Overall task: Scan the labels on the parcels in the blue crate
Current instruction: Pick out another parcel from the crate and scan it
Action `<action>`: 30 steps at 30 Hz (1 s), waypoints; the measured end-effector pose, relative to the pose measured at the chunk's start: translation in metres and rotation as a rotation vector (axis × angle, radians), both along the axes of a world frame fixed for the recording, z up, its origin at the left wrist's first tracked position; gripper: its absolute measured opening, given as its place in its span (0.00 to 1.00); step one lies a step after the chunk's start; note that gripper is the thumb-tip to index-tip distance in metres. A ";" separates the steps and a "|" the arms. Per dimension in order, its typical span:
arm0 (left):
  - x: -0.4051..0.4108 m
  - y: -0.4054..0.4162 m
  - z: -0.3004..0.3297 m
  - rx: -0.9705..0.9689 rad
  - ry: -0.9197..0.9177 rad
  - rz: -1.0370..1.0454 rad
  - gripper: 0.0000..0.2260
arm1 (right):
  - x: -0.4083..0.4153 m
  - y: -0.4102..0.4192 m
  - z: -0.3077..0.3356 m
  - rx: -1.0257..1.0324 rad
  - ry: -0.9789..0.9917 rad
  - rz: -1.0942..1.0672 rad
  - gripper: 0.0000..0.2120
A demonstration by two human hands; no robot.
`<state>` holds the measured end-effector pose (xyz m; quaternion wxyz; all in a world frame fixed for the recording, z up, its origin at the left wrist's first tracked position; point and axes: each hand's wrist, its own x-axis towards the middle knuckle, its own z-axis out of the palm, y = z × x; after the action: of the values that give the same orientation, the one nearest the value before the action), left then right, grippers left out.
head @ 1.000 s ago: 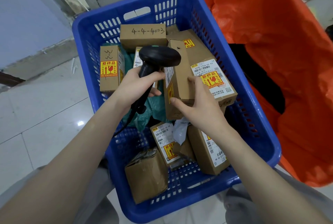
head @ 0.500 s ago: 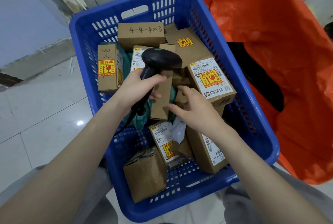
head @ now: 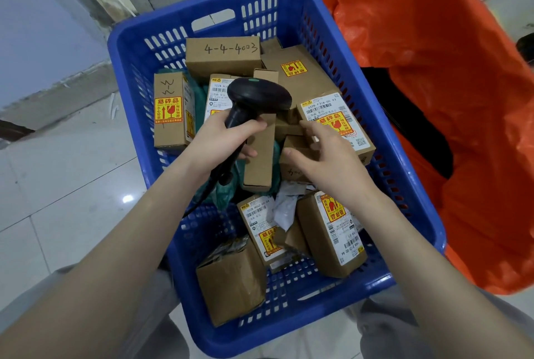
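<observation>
The blue crate (head: 179,10) on the floor holds several cardboard parcels. My left hand (head: 222,139) is shut on the handle of a black barcode scanner (head: 260,95), whose head hovers over the middle of the pile. My right hand (head: 326,156) is spread over a small plain box (head: 293,144), thumb on its front and fingers over its top edge; the box rests in the pile. A narrow plain box (head: 260,156) lies just left of it. To the right sits a parcel with a white label and yellow fragile sticker (head: 335,121).
Other parcels: one marked 4-4-4003 (head: 222,55) at the back, one with a fragile sticker (head: 169,110) against the left wall, labelled ones (head: 332,234) and a crumpled one (head: 231,280) at the near end. An orange bag (head: 433,69) stands open to the right. Tiled floor lies left.
My right hand has set down the upright box it held against the scanner; that box now lies in the pile. The hand has shifted right onto the small plain box. The scanner has barely moved.
</observation>
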<state>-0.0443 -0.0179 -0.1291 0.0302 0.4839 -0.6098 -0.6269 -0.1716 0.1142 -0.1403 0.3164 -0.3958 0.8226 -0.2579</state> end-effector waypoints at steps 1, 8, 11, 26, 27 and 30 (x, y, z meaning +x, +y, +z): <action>-0.001 0.001 0.001 -0.003 0.001 -0.003 0.05 | -0.004 0.001 0.000 -0.004 0.012 -0.020 0.28; -0.006 0.005 0.003 0.010 0.011 -0.007 0.04 | -0.029 0.012 -0.004 0.061 0.153 -0.196 0.27; -0.009 0.006 0.002 0.031 0.018 -0.009 0.05 | -0.036 0.019 -0.007 0.096 0.192 -0.246 0.28; -0.027 0.021 -0.006 0.059 -0.035 -0.068 0.16 | -0.036 0.036 -0.021 0.289 0.073 -0.245 0.40; -0.028 0.021 -0.007 0.059 -0.036 -0.068 0.17 | -0.036 0.036 -0.021 0.280 0.063 -0.248 0.38; -0.029 0.021 -0.007 0.063 -0.032 -0.068 0.17 | -0.034 0.036 -0.021 0.266 -0.009 -0.283 0.30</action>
<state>-0.0728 0.0031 -0.1361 -0.0162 0.4738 -0.6062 -0.6386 -0.2060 0.1505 -0.1609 0.3300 -0.2295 0.8956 -0.1906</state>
